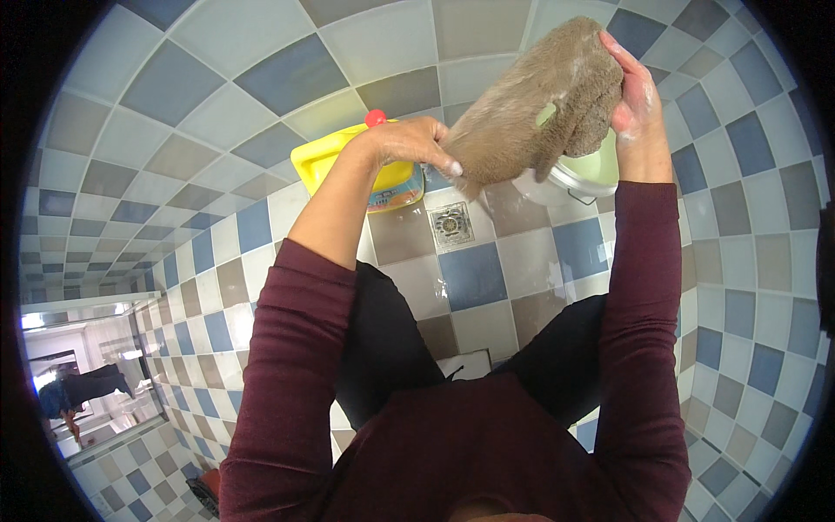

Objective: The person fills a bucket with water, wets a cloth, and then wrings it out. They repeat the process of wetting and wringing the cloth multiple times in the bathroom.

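Observation:
A brown plush textile item (522, 117), its exact kind not clear, is stretched between my hands, with a small pale green patch on its surface. My left hand (421, 147) pinches its lower left end between thumb and fingers. At the upper right end, my right hand (636, 91) holds it from the side, with white suds on the palm and wrist. Beneath that end stands a white bucket (584, 179) with a wire handle, pale green inside and partly hidden by the item. A yellow plastic container (326, 155) with a red knob (376, 118) is behind my left wrist.
A square metal floor drain (451, 224) is set in the wet tiled floor between my knees and the item. Tiled walls rise ahead and at the right. At the far left is a mirror (98, 378) reflecting a person. A dark and red object (207, 489) lies at lower left.

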`<state>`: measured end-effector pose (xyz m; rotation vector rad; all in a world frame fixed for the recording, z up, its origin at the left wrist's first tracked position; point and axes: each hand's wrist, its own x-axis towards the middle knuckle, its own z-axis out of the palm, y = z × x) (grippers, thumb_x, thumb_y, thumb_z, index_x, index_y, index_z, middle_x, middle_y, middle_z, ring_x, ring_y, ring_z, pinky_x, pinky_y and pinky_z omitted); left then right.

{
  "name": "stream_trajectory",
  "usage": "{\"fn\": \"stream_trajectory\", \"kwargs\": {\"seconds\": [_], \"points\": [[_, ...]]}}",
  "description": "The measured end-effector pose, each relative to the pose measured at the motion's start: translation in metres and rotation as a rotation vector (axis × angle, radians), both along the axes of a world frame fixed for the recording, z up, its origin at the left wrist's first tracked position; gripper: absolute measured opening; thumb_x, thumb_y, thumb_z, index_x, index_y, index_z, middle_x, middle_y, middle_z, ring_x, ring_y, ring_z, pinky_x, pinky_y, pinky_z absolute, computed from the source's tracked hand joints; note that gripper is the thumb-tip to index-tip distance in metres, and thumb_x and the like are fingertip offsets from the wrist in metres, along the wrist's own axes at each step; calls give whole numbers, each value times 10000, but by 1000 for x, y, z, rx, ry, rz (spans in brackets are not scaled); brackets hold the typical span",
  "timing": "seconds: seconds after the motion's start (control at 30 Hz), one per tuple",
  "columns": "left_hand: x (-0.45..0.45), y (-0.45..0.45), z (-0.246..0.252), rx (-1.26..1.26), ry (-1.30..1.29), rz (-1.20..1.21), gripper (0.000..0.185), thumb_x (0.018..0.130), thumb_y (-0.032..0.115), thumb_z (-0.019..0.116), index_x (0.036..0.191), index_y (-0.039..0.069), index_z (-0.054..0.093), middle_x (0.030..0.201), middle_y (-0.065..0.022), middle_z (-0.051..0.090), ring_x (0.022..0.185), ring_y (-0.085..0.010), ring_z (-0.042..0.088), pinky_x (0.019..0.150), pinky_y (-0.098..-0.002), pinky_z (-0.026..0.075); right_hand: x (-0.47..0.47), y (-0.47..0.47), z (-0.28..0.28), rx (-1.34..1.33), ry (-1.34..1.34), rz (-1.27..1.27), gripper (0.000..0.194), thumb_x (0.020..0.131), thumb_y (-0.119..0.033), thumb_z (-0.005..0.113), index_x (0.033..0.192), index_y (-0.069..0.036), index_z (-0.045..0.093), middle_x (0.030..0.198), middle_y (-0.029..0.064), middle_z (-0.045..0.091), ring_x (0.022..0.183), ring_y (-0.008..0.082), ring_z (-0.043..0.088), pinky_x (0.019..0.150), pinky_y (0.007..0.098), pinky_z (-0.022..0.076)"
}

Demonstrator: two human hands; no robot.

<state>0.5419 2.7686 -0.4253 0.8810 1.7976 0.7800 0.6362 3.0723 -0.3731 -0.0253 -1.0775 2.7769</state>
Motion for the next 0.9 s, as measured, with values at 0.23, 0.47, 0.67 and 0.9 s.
{"fn": "stream_trajectory", "kwargs": {"seconds": [0.23,0.47,0.67,0.9], "points": [[-3,-10,-6,433,-505,357,562,828,379,676,1255,54,510,1183,-67,567,1131,-158,510,977,-301,394,4,19,-7,-33,38,-99,270,951,-180,503,1175,-38,553,1129,98,610,1020,228,600,897,375,499],[8,1,9,734,-625,607,555,899,340,590,1344,62,409,1279,-76,508,1175,-198,505,988,-366,426,2,5,1,-27,-162,-345,291,975,-196,447,1199,-33,534,1210,96,571,1094,223,561,958,376,456],[13,18,16,663,-833,752,667,885,608,448,1343,123,429,1294,-62,512,1181,-210,505,962,-362,441,8,-57,24,935,301,-120,245,897,-156,505,1100,-56,601,1275,99,546,1169,245,515,961,374,446],[16,17,18,494,-593,791,573,877,540,509,1282,135,482,1208,-78,562,1044,-205,587,852,-370,500,21,-145,-1,2070,594,4,163,755,-206,584,761,-69,672,1195,115,605,1180,336,506,878,403,484]]}}
